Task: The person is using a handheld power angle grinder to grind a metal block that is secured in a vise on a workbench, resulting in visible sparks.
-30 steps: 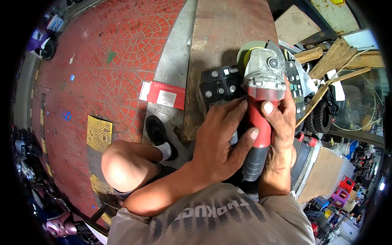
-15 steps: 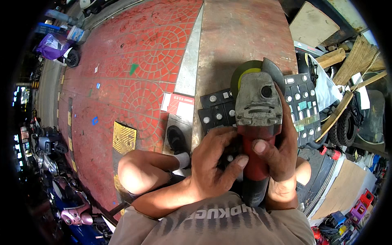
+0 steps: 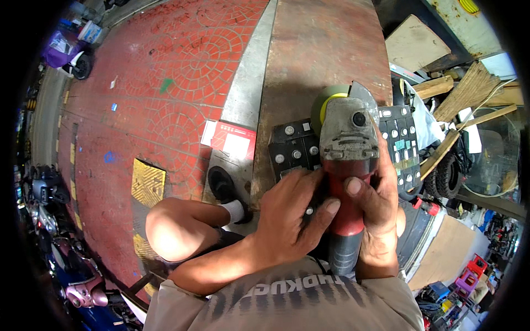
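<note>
Grinder (image 3: 349, 160): scuffed metal head, smooth red plastic body
Table (image 3: 326, 49) beyond grinder: worn, matt wood
Blocks (image 3: 287, 150) left of grinder: plastic, shiny metal studs
Planks (image 3: 469, 91) right of grinder: rough wood

You are at what looks like a street-side workshop: red patterned paving (image 3: 187, 83) spreads to your left, with parked motorbikes (image 3: 87, 292) beyond it. Before you are a worn wooden bench (image 3: 323, 49) and an angle grinder (image 3: 349, 132); to your right crowd rough timber offcuts (image 3: 469, 91), small tyres (image 3: 448, 176) and stacked plastic stools (image 3: 467, 281).
</note>
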A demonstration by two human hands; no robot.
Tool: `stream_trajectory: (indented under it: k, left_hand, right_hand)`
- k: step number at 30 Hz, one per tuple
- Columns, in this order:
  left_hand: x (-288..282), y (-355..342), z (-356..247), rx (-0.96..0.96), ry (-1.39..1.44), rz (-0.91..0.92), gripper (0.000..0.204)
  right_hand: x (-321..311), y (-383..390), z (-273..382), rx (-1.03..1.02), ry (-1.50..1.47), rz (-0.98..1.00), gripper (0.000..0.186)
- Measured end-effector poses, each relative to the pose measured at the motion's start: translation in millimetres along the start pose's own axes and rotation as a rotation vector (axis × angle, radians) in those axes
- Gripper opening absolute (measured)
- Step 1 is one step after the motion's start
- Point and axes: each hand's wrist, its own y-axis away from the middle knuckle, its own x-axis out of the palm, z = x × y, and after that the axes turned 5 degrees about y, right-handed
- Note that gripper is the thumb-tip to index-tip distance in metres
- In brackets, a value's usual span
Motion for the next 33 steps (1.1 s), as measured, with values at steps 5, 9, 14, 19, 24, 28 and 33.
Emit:
stream_trajectory:
  k: [5, 9, 14, 19, 24, 28, 33]
  left_hand:
    - [4.1, 4.6, -3.5, -0.034, 0.088, -0.07, 0.041]
    - [2.4, 10.9, -4.6, -0.021, 0.109, -0.119, 0.042]
    - [-6.1, 18.6, -7.2, -0.019, 0.102, -0.13, 0.042]
    - [-11.0, 22.4, -7.6, -0.026, 0.126, -0.144, 0.039]
    - [-15.2, 25.0, -8.0, -0.04, 0.118, -0.152, 0.039]
    - [-12.3, 24.7, -4.5, -0.024, 0.131, -0.172, 0.043]
    - [-15.4, 24.7, -5.8, -0.057, 0.137, -0.162, 0.038]
  right_hand:
    - [13.8, 4.9, 4.8, 0.007, 0.076, -0.07, 0.105]
    - [22.8, 11.5, 4.9, 0.029, 0.115, -0.105, 0.104]
    - [42.4, 18.6, 10.1, 0.041, 0.189, -0.154, 0.097]
    - [49.5, 20.6, 10.6, 0.053, 0.224, -0.145, 0.091]
    - [54.3, 19.2, 8.1, 0.057, 0.195, -0.124, 0.086]
    - [52.7, 17.5, 6.6, 0.059, 0.207, -0.125, 0.086]
    - [54.6, 16.0, 4.8, 0.058, 0.193, -0.135, 0.086]
